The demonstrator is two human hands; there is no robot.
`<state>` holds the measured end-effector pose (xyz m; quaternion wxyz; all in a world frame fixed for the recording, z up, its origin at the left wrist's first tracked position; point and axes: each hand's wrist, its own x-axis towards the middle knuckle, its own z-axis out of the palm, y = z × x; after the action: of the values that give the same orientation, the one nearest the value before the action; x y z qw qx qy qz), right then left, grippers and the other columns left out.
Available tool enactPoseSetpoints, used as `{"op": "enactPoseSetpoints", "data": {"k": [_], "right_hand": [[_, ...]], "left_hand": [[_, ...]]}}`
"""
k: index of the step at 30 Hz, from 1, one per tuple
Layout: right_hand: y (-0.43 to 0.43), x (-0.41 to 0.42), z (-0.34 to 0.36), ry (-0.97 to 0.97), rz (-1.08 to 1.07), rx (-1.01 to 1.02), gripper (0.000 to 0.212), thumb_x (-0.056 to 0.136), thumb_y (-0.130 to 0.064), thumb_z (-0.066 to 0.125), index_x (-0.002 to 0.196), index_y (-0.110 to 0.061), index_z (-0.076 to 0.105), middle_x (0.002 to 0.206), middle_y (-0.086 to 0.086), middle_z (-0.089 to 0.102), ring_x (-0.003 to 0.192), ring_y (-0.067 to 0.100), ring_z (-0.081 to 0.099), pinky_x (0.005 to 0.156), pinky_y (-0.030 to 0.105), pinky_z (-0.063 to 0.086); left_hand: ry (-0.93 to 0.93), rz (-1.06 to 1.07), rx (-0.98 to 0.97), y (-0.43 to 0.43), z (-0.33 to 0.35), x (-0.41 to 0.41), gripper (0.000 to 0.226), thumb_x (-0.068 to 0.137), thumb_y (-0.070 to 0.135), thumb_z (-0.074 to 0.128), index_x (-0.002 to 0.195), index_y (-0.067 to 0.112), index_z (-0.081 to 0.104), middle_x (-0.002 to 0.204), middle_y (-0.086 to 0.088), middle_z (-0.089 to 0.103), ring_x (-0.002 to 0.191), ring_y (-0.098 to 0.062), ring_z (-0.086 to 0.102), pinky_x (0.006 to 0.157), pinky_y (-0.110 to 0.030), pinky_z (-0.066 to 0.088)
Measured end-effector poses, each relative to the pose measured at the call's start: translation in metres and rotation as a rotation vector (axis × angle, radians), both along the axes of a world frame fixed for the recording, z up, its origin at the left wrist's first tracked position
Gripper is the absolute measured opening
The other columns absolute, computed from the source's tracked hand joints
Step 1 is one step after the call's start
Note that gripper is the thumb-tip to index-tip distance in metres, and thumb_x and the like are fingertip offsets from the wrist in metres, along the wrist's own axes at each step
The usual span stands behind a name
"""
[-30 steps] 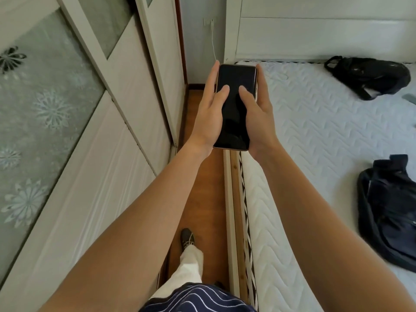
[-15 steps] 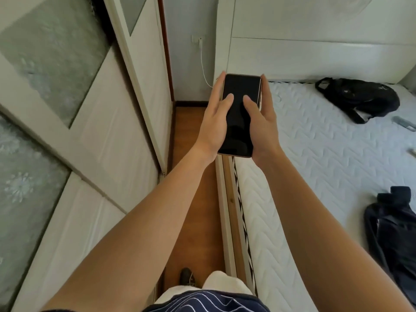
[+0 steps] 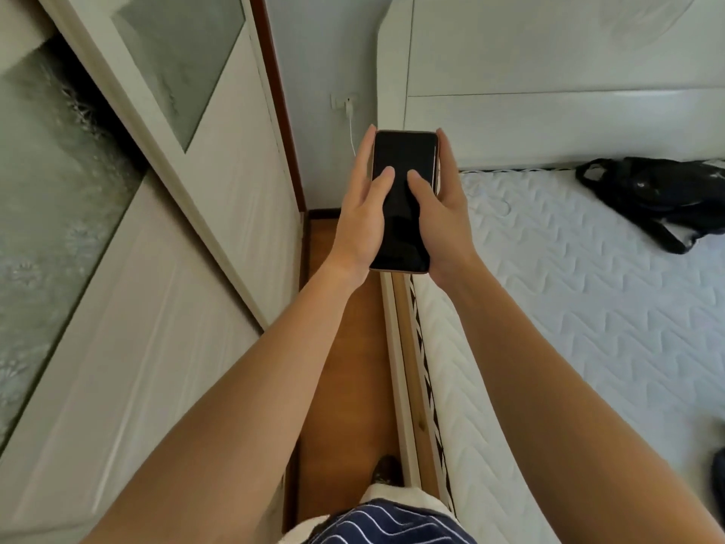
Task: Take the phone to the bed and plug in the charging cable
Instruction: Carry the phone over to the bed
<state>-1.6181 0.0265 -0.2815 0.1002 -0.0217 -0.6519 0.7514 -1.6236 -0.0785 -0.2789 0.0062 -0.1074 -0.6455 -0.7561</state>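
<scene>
Grip of both hands (image 3: 404,221) cradles the phone (image 3: 402,206) between palms.

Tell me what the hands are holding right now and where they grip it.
Both hands hold the phone: left hand along its left edge, right hand along its right edge, both thumbs on the dark screen.

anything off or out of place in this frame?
Nothing damaged or spilled. Both hands, left hand and right hand, hold the phone upright, screen dark. Only oddity: a black bag slumped on the bare mattress near the headboard. The charging cable hangs from the wall socket.
</scene>
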Motion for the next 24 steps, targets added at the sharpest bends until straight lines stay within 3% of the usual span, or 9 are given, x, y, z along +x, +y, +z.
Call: {"op": "enactPoseSetpoints", "data": {"k": [2, 6, 16, 22, 24], "right_hand": [[0.003, -0.031, 0.003, 0.007, 0.003, 0.006, 0.064, 0.107, -0.015, 0.051, 0.163, -0.037, 0.029, 0.157, 0.002, 0.054, 0.141, 0.021, 0.058, 0.116, 0.048, 0.050], [0.004, -0.086, 0.004, -0.003, 0.000, 0.039, 0.064, 0.108, -0.012, 0.049, 0.162, -0.039, 0.029, 0.159, 0.004, 0.051, 0.143, 0.025, 0.056, 0.117, 0.050, 0.049], [0.006, -0.229, -0.003, -0.041, -0.116, 0.002, 0.058, 0.111, -0.018, 0.044, 0.161, -0.045, 0.032, 0.153, -0.005, 0.057, 0.138, 0.021, 0.060, 0.116, 0.050, 0.050], [0.015, -0.296, 0.003, -0.078, -0.236, 0.026, 0.055, 0.111, -0.023, 0.044, 0.157, -0.052, 0.034, 0.135, -0.019, 0.065, 0.125, 0.014, 0.069, 0.105, 0.045, 0.059], [0.026, -0.312, -0.002, -0.099, -0.279, 0.025, 0.055, 0.111, -0.025, 0.043, 0.156, -0.054, 0.033, 0.135, -0.016, 0.065, 0.122, 0.014, 0.070, 0.102, 0.044, 0.061]], "left_hand": [[0.014, 0.021, -0.013, 0.003, 0.005, -0.030, 0.063, 0.108, 0.029, 0.044, 0.166, 0.032, 0.019, 0.175, 0.005, 0.025, 0.157, -0.009, 0.033, 0.131, -0.035, 0.031], [0.019, 0.044, -0.037, 0.004, 0.003, -0.085, 0.066, 0.107, 0.024, 0.049, 0.166, 0.034, 0.020, 0.177, 0.004, 0.022, 0.163, -0.017, 0.024, 0.134, -0.050, 0.025], [0.015, -0.030, -0.066, 0.008, -0.010, -0.247, 0.065, 0.110, 0.013, 0.049, 0.165, 0.033, 0.022, 0.176, 0.003, 0.025, 0.163, -0.018, 0.025, 0.133, -0.052, 0.028], [-0.043, -0.158, -0.021, 0.020, -0.006, -0.325, 0.058, 0.112, 0.020, 0.046, 0.163, 0.040, 0.027, 0.170, 0.000, 0.038, 0.155, -0.022, 0.042, 0.126, -0.053, 0.040], [-0.055, -0.206, -0.041, 0.032, -0.009, -0.344, 0.057, 0.113, 0.022, 0.045, 0.163, 0.041, 0.026, 0.169, 0.001, 0.039, 0.154, -0.023, 0.043, 0.125, -0.053, 0.041]]}}
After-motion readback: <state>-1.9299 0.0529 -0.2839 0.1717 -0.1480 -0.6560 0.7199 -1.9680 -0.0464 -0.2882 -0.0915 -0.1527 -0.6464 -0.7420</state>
